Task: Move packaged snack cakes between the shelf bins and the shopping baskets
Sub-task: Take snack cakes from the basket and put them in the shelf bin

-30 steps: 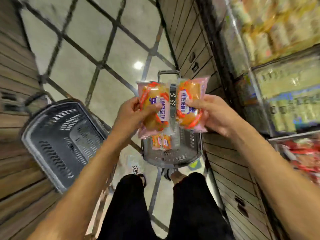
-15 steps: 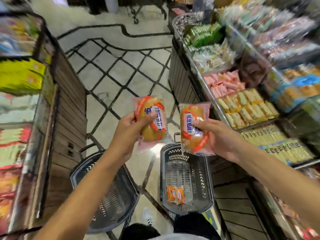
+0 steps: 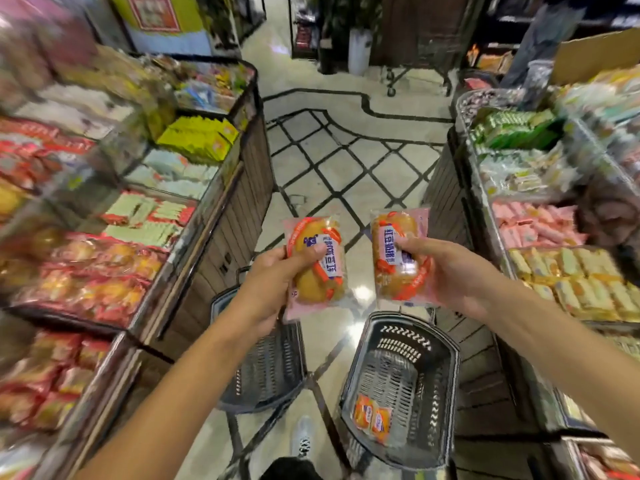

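My left hand grips a pink-wrapped snack cake held upright over the aisle. My right hand grips a second pink snack cake beside it, a small gap between the two packs. Two dark shopping baskets stand on the floor below. The left basket lies partly under my left forearm. The right basket holds two small orange packs at its near end. A shelf bin of similar orange-red cake packs is at my left.
Shelf units with bins of packaged snacks line both sides of the aisle: yellow boxes far left, pink packs and yellow bars at right. Tiled floor runs ahead between them. My shoe shows between the baskets.
My view has tilted up from the baskets to the aisle and shelves. Both hands have lifted the two cake packs away from the right basket and drawn them slightly apart.
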